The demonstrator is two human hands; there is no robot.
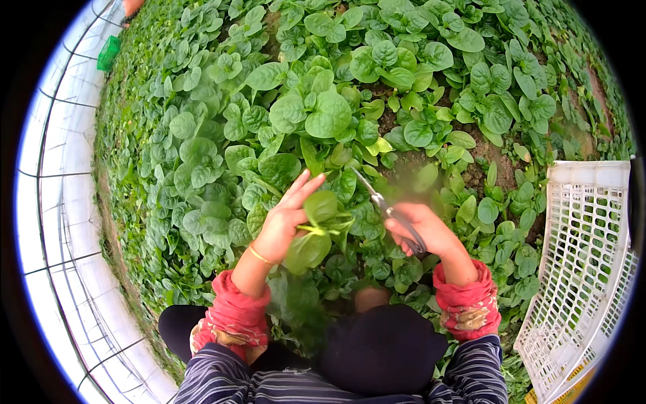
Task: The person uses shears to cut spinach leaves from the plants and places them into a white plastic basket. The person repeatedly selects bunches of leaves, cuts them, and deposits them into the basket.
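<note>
A small bunch of cut leafy greens [323, 230], broad-leaved like Malabar spinach, is held in my left hand [282, 224]. Two of its fingers stretch forward toward the standing plants, and the pale cut stems point to the right. In my right hand [419, 227] is a pair of scissors [381, 202], its dark handles around the fingers. The blades point forward and left, with the tips beside the stems of a leafy plant [323, 113]. Whether the blades are fully closed is hard to make out.
A white perforated plastic crate [575, 242] stands at my right, with a yellow crate edge [575, 381] below it. Dense greens [202, 151] surround me, with bare soil [487, 156] showing between some. A greenhouse film wall [65, 202] runs along the left, near a green basket [108, 53].
</note>
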